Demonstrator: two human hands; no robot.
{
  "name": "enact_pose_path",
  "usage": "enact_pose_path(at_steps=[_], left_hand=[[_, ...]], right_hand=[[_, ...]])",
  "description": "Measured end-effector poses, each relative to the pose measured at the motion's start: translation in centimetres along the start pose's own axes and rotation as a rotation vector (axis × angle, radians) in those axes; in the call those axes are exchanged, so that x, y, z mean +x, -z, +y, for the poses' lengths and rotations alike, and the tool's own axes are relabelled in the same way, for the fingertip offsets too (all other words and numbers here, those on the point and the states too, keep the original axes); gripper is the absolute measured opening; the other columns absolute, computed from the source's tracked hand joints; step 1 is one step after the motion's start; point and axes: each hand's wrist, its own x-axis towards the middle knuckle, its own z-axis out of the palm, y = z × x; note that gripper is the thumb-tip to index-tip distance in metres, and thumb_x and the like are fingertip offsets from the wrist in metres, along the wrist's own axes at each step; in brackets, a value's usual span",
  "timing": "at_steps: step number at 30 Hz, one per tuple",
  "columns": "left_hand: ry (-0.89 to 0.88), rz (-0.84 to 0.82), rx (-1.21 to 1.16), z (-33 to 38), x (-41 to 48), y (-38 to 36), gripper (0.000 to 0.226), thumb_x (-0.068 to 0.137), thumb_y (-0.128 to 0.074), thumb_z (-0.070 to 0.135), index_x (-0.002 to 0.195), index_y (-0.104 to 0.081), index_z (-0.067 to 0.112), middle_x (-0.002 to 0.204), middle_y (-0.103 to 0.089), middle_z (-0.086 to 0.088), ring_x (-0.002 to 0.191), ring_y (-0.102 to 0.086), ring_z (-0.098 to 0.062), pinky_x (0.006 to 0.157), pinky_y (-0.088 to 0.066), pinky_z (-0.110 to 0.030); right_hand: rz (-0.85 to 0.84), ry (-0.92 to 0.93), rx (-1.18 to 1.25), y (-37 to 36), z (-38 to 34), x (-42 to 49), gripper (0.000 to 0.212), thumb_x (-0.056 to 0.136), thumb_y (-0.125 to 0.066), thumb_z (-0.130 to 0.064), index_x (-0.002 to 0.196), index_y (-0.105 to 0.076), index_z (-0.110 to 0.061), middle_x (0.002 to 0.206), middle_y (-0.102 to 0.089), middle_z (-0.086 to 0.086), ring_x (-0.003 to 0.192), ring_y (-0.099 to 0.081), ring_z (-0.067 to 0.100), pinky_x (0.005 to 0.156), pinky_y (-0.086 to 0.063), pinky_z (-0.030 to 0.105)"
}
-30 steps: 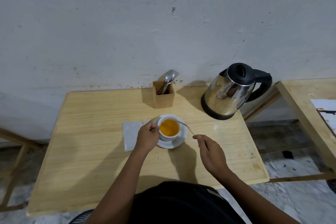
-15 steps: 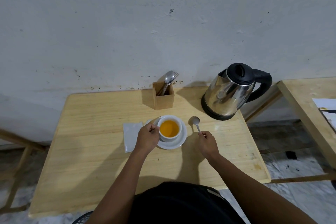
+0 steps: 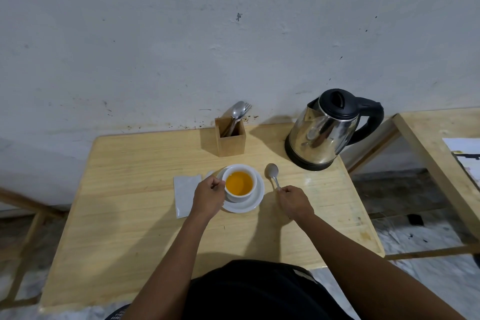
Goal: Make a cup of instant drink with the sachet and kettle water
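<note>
A white cup (image 3: 239,184) full of orange drink stands on a white saucer (image 3: 255,201) near the middle of the wooden table (image 3: 130,215). My left hand (image 3: 209,196) is closed against the cup's left side, apparently at its handle. My right hand (image 3: 294,202) pinches the handle end of a metal spoon (image 3: 272,174), whose bowl lies on the table just right of the saucer. A pale sachet (image 3: 185,195) lies flat to the left of my left hand. The steel kettle (image 3: 327,130) with a black lid and handle stands at the back right.
A wooden cutlery box (image 3: 231,141) with a spoon and fork stands against the wall behind the cup. A second wooden table (image 3: 439,153) with a paper sheet (image 3: 465,148) is at the right, across a gap.
My right hand has lifted the spoon out of the cup and lowered it onto the table to the right of the saucer. My left hand has stayed at the cup.
</note>
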Motion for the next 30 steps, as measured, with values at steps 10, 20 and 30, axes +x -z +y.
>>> enact_pose_path(at_steps=[10,20,30], left_hand=[[0.009,0.012,0.007,0.1,-0.1,0.0,0.025,0.093,-0.053,0.021,0.069,-0.053,0.016,0.070,-0.061,-0.007,0.067,-0.060,-0.025,0.073,-0.055,-0.047],[0.023,0.007,0.005,0.0,-0.1,-0.1,0.021,0.093,-0.052,0.022,0.085,-0.060,0.004,0.082,-0.068,-0.017,0.071,-0.062,-0.026,0.076,-0.055,-0.047],[0.045,-0.002,0.023,0.2,-0.2,0.0,0.020,0.093,-0.051,0.025,0.076,-0.056,0.016,0.084,-0.067,-0.010,0.083,-0.067,-0.034,0.078,-0.055,-0.046]], right_hand=[[0.134,0.041,-0.216,0.6,0.5,-0.6,0.018,0.091,-0.048,-0.034,0.107,-0.057,-0.029,0.088,-0.060,-0.010,0.080,-0.058,0.018,0.071,-0.042,0.028],[0.043,0.137,-0.248,0.1,0.8,-1.1,0.018,0.089,-0.054,-0.028,0.107,-0.057,-0.026,0.089,-0.063,-0.007,0.081,-0.060,0.019,0.067,-0.045,0.029],[0.066,0.125,-0.249,0.1,0.6,-1.3,0.021,0.091,-0.050,-0.031,0.110,-0.056,-0.025,0.099,-0.067,-0.001,0.084,-0.061,0.021,0.069,-0.046,0.029]])
